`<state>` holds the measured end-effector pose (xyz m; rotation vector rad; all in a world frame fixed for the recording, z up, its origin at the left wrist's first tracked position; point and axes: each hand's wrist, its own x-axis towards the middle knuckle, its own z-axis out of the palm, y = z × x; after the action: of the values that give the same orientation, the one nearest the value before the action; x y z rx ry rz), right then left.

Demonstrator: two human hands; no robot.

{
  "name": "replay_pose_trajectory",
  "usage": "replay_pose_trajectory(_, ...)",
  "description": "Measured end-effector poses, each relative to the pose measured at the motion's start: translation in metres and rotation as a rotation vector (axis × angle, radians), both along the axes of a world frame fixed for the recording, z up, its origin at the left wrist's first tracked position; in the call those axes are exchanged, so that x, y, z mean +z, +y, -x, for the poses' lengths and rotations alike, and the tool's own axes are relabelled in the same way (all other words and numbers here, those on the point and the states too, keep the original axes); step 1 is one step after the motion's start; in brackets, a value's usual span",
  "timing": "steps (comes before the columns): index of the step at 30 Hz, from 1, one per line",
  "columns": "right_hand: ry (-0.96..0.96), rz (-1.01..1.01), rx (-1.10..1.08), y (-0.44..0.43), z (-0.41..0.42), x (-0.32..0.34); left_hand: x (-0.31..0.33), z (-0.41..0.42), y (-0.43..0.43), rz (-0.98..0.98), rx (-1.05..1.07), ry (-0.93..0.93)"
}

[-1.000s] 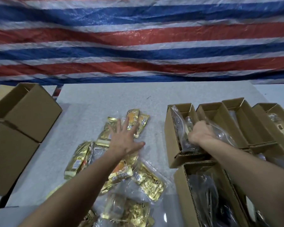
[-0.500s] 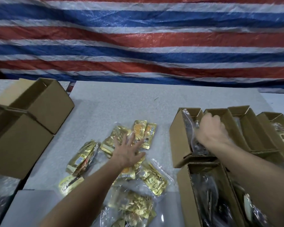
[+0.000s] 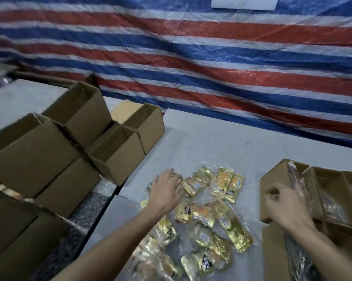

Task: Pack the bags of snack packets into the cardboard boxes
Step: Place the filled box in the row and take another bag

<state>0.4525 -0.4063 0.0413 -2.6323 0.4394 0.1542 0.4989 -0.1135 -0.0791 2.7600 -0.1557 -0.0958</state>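
1. Two bare hands worked over a grey speckled tabletop (image 3: 201,142).
2. The left hand (image 3: 166,189) lay palm down with its fingers spread on the clear plastic bags of gold foil snack packets (image 3: 203,218), which were strewn across the near middle of the table.
3. A pair of orange-and-gold packets (image 3: 226,184) lay at the far edge of that heap, just beside the left hand's fingertips.
4. The right hand (image 3: 282,207) hung in front of the nearest open brown cardboard box (image 3: 270,185) on the right, fingers curled; whether they pinched the clear bag (image 3: 296,179) sticking up out of that box could not be told through the blur.
5. More open boxes (image 3: 329,183) on the right held clear bags.
6. A stack of open brown cardboard boxes (image 3: 69,138) stood on the left.
7. A red, white and blue striped tarpaulin (image 3: 191,57) hung behind the table.
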Motion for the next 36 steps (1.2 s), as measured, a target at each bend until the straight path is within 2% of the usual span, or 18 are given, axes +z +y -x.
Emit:
replay_pose_trajectory(3,0.02,-0.119,0.047,0.022,0.024,-0.004,0.017,-0.012,0.075,-0.175,0.243,-0.109)
replay_pose_trajectory(6,0.022,-0.151,0.091,0.038,0.042,-0.005,0.025,-0.023,0.141,-0.403,0.397,0.084)
replay_pose_trajectory(9,0.029,-0.172,0.12,0.048,0.056,-0.005,0.024,-0.027,0.177,-0.52,0.369,0.299)
replay_pose_trajectory(14,0.006,-0.247,0.101,0.065,0.066,-0.008,0.034,-0.012,0.172,-0.529,0.198,0.162)
replay_pose_trajectory(19,0.044,-0.315,0.061,0.092,0.073,-0.014,0.049,0.026,0.143,-0.347,0.22,-0.039)
replay_pose_trajectory(24,0.032,-0.369,0.035,0.103,0.087,-0.01,0.076,0.081,0.13,-0.163,0.225,-0.151)
replay_pose_trajectory(29,-0.076,-0.472,0.013,0.117,0.116,-0.006,0.101,0.159,0.131,0.031,-0.094,-0.344)
replay_pose_trajectory(32,-0.095,-0.701,-0.156,0.127,0.149,-0.003,0.091,0.208,0.131,0.117,-0.316,-0.446)
replay_pose_trajectory(34,-0.069,-0.833,-0.285,0.128,0.178,-0.004,0.074,0.237,0.13,0.176,-0.433,-0.44)
replay_pose_trajectory(36,-0.06,-0.882,-0.346,0.126,0.206,-0.007,0.057,0.26,0.128,0.206,-0.534,-0.392)
